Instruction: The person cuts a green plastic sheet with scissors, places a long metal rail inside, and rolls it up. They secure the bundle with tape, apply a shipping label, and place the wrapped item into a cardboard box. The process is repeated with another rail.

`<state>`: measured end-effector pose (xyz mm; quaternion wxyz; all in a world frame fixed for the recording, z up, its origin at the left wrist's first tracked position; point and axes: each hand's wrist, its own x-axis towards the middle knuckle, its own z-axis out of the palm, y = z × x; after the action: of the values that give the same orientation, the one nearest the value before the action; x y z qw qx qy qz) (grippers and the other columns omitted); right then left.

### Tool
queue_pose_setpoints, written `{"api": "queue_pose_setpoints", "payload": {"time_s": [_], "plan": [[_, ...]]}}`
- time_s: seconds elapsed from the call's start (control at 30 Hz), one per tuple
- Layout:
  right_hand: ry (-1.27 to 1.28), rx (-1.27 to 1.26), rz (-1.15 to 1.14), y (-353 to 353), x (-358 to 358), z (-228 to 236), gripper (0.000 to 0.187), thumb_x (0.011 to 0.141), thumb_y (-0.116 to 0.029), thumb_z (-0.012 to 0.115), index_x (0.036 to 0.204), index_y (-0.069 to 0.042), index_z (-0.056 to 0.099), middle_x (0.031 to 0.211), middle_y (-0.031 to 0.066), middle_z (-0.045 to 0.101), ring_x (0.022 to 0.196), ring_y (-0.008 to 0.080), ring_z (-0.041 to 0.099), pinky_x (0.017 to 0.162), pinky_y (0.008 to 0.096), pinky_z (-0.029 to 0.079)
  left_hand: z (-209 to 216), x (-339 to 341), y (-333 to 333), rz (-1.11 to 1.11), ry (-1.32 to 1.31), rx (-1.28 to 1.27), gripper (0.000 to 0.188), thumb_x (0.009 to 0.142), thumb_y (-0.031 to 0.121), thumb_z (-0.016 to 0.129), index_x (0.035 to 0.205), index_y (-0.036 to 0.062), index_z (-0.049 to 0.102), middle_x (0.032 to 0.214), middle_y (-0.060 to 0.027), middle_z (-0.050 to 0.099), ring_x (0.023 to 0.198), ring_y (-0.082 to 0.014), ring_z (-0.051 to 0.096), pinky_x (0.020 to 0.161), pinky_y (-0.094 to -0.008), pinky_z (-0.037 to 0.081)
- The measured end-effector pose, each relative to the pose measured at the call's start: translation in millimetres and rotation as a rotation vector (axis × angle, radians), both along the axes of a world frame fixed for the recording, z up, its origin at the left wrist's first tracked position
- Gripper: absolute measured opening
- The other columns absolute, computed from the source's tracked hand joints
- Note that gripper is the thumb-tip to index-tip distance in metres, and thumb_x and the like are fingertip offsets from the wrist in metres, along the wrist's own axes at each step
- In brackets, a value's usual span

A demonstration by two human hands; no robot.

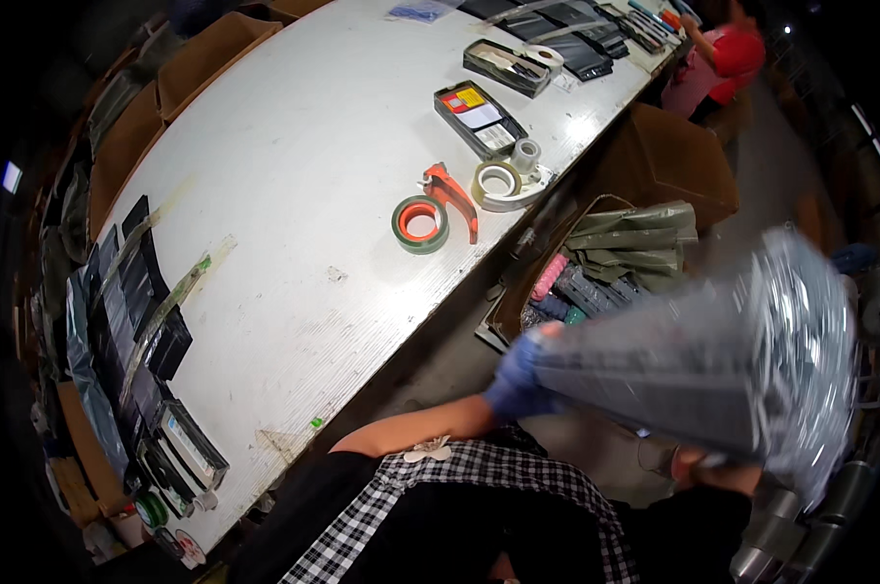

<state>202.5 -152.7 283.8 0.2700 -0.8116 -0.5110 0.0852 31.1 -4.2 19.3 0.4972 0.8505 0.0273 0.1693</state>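
A large dark bundle that looks like plastic sheeting or bags (673,355) spreads across the right side, with clear shiny plastic at its far right end. It is blurred by motion. My left hand (520,377), in a blue glove with bare fingertips, is closed on the narrow left end. Below the bundle's lower edge, my right hand (691,467) supports it, its fingers partly hidden underneath. Both hands are off the table, over the floor on its right side.
On the white table (265,195) are a tape roll (419,225), an orange tape dispenser (449,200), another tape dispenser (503,185) and a black tray (481,119). Dark plastic packs (143,302) lie at left. An open box (595,282) holds wrapped rolls. A person in red (736,58) works far right.
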Motion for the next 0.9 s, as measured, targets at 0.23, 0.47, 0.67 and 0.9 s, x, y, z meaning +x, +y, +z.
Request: {"api": "queue_pose_setpoints", "payload": {"time_s": [0.23, 0.47, 0.67, 0.9], "plan": [[0.683, 0.709, 0.249, 196.7, -35.6, -40.0, 0.04, 0.101, -0.032, 0.049, 0.07, -0.007, 0.053, 0.059, -0.0038, 0.046, 0.053, 0.008, 0.041, 0.051, 0.0254, 0.035, 41.8, -148.6, 105.8, 0.399, -0.065, -0.62, 0.104, 0.051, 0.042, 0.092, 0.132, 0.0001, 0.041, 0.121, -0.013, 0.056, 0.11, -0.0255, 0.058, 0.094, -0.0389, 0.049], [0.018, -0.578, -0.203, -174.9, -58.6, -403.2, 0.039, 0.098, -0.031, 0.046, 0.093, 0.001, 0.067, 0.101, 0.0235, 0.065, 0.09, 0.039, 0.062, 0.083, 0.0439, 0.049, 40.8, -255.5, 175.9, 0.778, -0.129, -0.866, 0.082, 0.069, 0.045, 0.08, 0.132, 0.004, 0.048, 0.114, -0.0095, 0.061, 0.102, -0.0211, 0.061, 0.086, -0.0351, 0.053], [0.339, -1.579, -1.042, -413.7, -86.7, -294.4, 0.026, 0.088, -0.024, 0.058, 0.098, -0.002, 0.067, 0.106, 0.0224, 0.065, 0.101, 0.0359, 0.061, 0.088, 0.0442, 0.048, 41.4, -234.9, 245.7, 0.965, 0.033, -0.939, 0.062, 0.081, 0.044, 0.071, 0.119, -0.003, 0.056, 0.098, -0.0106, 0.066, 0.08, -0.0189, 0.066, 0.07, -0.0327, 0.056], [-0.167, -0.018, -0.163, -9.5, 78.8, -277.0, 0.05, 0.079, -0.021, 0.071, 0.125, -0.009, 0.056, 0.13, 0.0177, 0.055, 0.122, 0.0371, 0.05, 0.106, 0.0442, 0.037, -46.0, -235.7, 249.1, 1.502, 0.446, -0.077, 0.076, 0.082, 0.044, 0.073, 0.129, -0.0104, 0.046, 0.12, -0.0187, 0.059, 0.108, -0.0277, 0.058, 0.095, -0.0353, 0.045]]}}
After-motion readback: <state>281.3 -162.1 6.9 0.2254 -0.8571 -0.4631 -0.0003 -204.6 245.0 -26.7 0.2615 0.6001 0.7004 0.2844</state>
